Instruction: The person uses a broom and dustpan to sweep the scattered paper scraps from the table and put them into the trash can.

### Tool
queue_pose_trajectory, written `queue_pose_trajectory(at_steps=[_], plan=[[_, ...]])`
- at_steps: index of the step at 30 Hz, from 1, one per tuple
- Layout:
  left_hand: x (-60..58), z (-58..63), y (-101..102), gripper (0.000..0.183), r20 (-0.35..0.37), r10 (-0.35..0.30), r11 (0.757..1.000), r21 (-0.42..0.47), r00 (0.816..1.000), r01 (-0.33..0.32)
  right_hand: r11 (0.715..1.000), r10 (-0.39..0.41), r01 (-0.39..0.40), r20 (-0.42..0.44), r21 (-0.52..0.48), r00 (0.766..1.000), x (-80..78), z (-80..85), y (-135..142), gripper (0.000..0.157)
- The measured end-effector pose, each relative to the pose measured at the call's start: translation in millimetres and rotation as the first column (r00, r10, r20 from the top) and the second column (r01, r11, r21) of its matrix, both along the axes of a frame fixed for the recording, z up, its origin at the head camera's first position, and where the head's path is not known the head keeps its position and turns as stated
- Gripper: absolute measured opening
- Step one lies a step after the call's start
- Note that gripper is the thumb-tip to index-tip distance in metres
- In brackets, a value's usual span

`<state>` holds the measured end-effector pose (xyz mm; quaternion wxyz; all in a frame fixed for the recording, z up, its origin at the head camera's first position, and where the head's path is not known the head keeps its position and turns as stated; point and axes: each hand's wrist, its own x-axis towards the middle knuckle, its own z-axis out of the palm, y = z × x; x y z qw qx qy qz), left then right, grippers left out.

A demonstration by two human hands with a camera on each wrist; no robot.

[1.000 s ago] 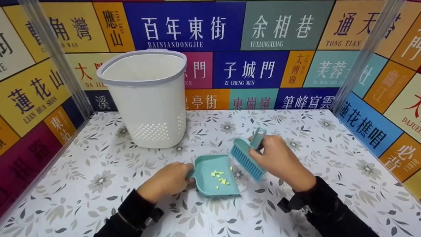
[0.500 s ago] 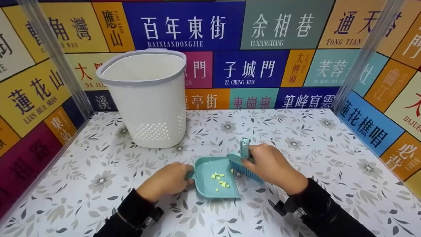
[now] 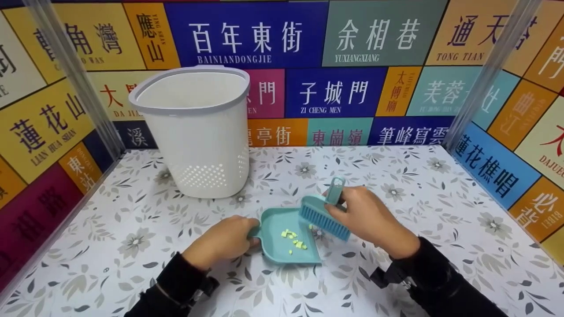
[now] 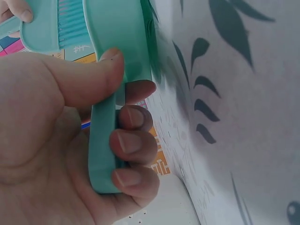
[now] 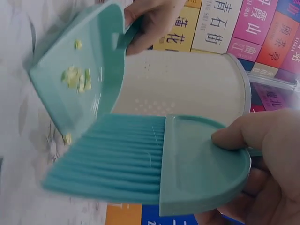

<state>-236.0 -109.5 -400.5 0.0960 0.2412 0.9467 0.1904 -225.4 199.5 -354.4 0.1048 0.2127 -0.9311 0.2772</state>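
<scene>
My left hand (image 3: 231, 237) grips the short handle of a teal dustpan (image 3: 275, 248); in the left wrist view its fingers curl round the handle (image 4: 104, 145). Several small yellow-green bits (image 3: 299, 244) lie in the pan, and a single bit (image 3: 310, 226) sits at its open right edge. My right hand (image 3: 368, 215) holds a teal hand brush (image 3: 319, 209), with the thumb pressed on its back in the right wrist view. The brush's blue-teal bristles (image 5: 112, 159) hang tilted beside the pan's open edge, and its upper left corner overlaps the pan in the head view.
A tall white bin (image 3: 202, 145) with a grey rim and a perforated lower wall stands behind the dustpan, to the left. A white cloth (image 3: 418, 281) with a grey floral print covers the table. Walls of coloured sign panels (image 3: 352, 92) rise behind and at both sides.
The brush first came down and left to the pan's open edge, its bristles low at the table. Now it is lifted and tilted, bristles showing. The left hand and dustpan have hardly moved.
</scene>
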Motion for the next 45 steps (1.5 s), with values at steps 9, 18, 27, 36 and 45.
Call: queue_pose_trajectory(at_steps=[9,18,27,36,45], plan=[[-1.2,-2.9,0,0.012,0.0,0.011,1.0,-0.019,1.0,-0.011,1.0,0.014,-0.014,-0.019,-0.018,1.0,-5.6,-4.5,2,0.009],[-2.0,-3.5,-1,0.011,0.009,0.004,1.0,-0.01,1.0,-0.004,0.995,-0.083,0.082,0.018,0.048,0.996,-11.6,-9.3,7,0.031],[2.2,-0.9,-2,0.015,-0.003,0.013,1.0,0.001,1.0,-0.013,0.996,-0.091,0.091,0.002,0.018,0.996,-11.7,-3.7,10,0.037],[1.7,-3.0,0,0.013,0.019,0.031,0.999,-0.03,0.999,-0.03,0.986,-0.159,0.161,0.042,-0.042,0.986,-16.3,2.8,19,0.01],[-1.4,-5.8,2,0.012,0.016,0.015,1.0,-0.003,1.0,-0.015,0.961,-0.251,0.258,0.077,-0.103,0.965,-26.6,16.8,49,0.017]])
